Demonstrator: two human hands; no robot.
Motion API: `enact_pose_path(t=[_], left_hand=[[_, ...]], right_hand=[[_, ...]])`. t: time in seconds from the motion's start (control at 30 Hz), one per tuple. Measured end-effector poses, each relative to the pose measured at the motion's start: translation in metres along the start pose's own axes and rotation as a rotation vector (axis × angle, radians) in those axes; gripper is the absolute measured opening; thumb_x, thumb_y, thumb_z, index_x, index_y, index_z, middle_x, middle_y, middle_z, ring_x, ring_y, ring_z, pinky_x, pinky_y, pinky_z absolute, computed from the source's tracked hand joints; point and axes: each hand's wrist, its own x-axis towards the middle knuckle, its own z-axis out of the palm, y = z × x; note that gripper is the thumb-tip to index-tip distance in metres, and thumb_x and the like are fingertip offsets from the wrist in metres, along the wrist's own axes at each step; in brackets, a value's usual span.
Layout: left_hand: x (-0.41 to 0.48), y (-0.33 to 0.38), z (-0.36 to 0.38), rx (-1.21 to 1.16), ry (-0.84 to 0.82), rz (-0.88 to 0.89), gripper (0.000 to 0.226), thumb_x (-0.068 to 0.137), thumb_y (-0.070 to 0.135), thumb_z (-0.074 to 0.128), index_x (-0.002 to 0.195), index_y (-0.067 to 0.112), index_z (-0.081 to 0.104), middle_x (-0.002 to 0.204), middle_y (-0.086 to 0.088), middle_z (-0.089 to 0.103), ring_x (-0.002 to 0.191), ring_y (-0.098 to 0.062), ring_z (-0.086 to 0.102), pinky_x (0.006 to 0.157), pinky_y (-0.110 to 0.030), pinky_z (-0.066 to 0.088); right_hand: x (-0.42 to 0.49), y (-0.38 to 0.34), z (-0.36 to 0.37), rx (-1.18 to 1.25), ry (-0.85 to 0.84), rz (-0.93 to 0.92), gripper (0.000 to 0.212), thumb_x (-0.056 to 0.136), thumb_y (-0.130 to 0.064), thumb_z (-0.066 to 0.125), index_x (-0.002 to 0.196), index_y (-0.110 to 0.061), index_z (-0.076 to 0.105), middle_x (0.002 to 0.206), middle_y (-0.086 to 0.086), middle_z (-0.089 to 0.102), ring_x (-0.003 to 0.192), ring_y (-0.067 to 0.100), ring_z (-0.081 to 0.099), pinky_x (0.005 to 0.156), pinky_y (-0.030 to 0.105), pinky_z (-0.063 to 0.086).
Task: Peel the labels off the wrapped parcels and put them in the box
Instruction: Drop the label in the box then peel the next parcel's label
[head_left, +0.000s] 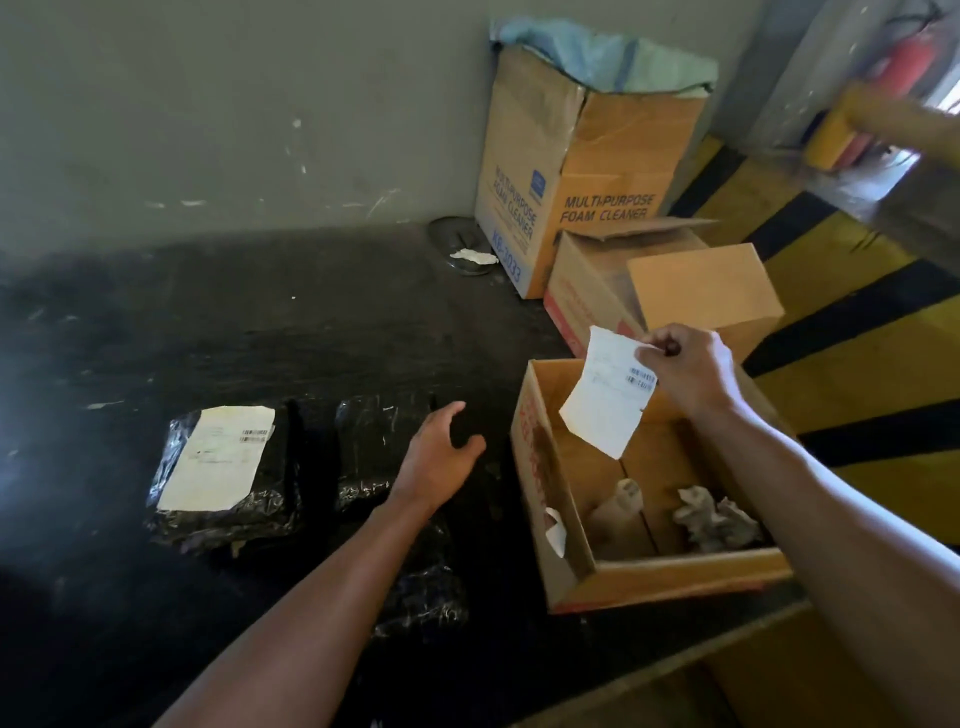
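Note:
My right hand (688, 366) pinches the top corner of a peeled white label (605, 395), which dangles over the open cardboard box (670, 574). Crumpled paper (714, 517) lies on the box floor. My left hand (439, 454) hovers open, fingers spread, above a black wrapped parcel (379, 415) with no label showing. To its left lies another black wrapped parcel (275, 514) with a white label (218, 457) stuck on top. A third black parcel (426, 587) lies partly under my left forearm.
A tall "Multi-purpose foam cleaner" carton (582, 171) stands against the grey wall, stuffed with blue plastic. A smaller open carton (670, 296) sits between it and the box. Yellow-and-black hazard stripes (852, 332) mark the right side. The surface is dark.

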Motion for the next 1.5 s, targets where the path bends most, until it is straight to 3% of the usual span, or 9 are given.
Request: enact_pose_path(t=[0.2,0.33,0.6,0.67,0.8,0.9,1.03,1.3,1.5], left_hand=[[-0.025,0.039,0.061,0.121,-0.116,0.213,0.079,0.09,0.048,0.064,0.155,0.025,0.025,0.163,0.005,0.021,0.149,-0.013,0.019,0.119,-0.046,0.026],[-0.028,0.04,0.091,0.261,-0.122,0.237,0.089,0.09,0.058,0.058,0.158,0.024,0.012,0.166,0.007,0.006,0.151,-0.011,0.004,0.119,-0.046,0.021],[-0.034,0.036,0.107,0.413,0.034,0.322,0.08,0.094,0.052,0.052,0.157,0.017,0.017,0.166,-0.001,0.013,0.152,-0.016,0.009,0.119,-0.04,0.025],[-0.034,0.035,0.108,0.42,0.044,0.332,0.078,0.094,0.05,0.052,0.157,0.016,0.019,0.165,-0.001,0.015,0.152,-0.017,0.011,0.118,-0.039,0.026],[-0.034,0.036,0.107,0.415,0.039,0.316,0.079,0.093,0.05,0.054,0.156,0.016,0.02,0.165,-0.002,0.017,0.151,-0.017,0.014,0.116,-0.038,0.027],[-0.035,0.039,0.105,0.413,0.04,0.313,0.078,0.094,0.049,0.055,0.156,0.016,0.021,0.165,-0.002,0.018,0.151,-0.017,0.016,0.116,-0.037,0.026],[-0.036,0.043,0.101,0.394,0.04,0.317,0.074,0.095,0.047,0.055,0.155,0.016,0.025,0.164,-0.002,0.021,0.15,-0.016,0.018,0.116,-0.033,0.024],[-0.039,0.049,0.097,0.334,-0.007,0.268,0.076,0.094,0.047,0.057,0.156,0.017,0.024,0.164,-0.001,0.021,0.15,-0.015,0.018,0.117,-0.036,0.024],[-0.044,0.048,0.094,0.301,-0.05,0.261,0.082,0.093,0.046,0.061,0.157,0.017,0.02,0.164,0.0,0.022,0.149,-0.015,0.021,0.118,-0.036,0.025]], right_hand=[[-0.029,0.045,-0.005,-0.014,-0.047,0.104,0.003,0.085,-0.011,0.072,0.085,-0.014,0.07,0.092,0.002,0.069,0.085,0.018,0.06,0.07,0.025,0.04],[-0.051,0.071,0.01,0.016,-0.145,0.132,0.012,0.089,-0.011,0.071,0.101,-0.01,0.068,0.1,0.001,0.065,0.09,0.015,0.06,0.057,0.018,0.042],[-0.067,0.099,0.047,-0.009,-0.275,0.118,0.011,0.085,-0.016,0.077,0.088,-0.023,0.068,0.094,-0.003,0.071,0.081,0.009,0.064,0.058,0.02,0.048],[-0.069,0.1,0.048,0.005,-0.281,0.102,0.016,0.085,-0.018,0.079,0.087,-0.025,0.065,0.09,-0.006,0.068,0.078,0.006,0.062,0.054,0.015,0.042],[-0.072,0.1,0.043,0.044,-0.283,0.101,0.022,0.08,-0.025,0.083,0.087,-0.028,0.063,0.087,-0.01,0.066,0.079,0.007,0.064,0.058,0.023,0.051],[-0.073,0.103,0.039,0.081,-0.284,0.103,0.023,0.078,-0.027,0.085,0.087,-0.026,0.063,0.086,-0.009,0.067,0.076,0.007,0.065,0.054,0.018,0.049],[-0.076,0.107,0.035,0.095,-0.279,0.086,0.033,0.072,-0.034,0.089,0.091,-0.022,0.065,0.088,-0.006,0.068,0.079,0.016,0.068,0.066,0.037,0.061],[-0.086,0.1,0.028,0.133,-0.239,0.065,0.033,0.073,-0.031,0.088,0.09,-0.019,0.063,0.086,-0.003,0.067,0.079,0.019,0.066,0.072,0.043,0.059],[-0.091,0.089,0.022,0.155,-0.188,0.058,0.027,0.075,-0.029,0.087,0.085,-0.02,0.063,0.083,-0.006,0.066,0.076,0.015,0.065,0.065,0.03,0.058]])
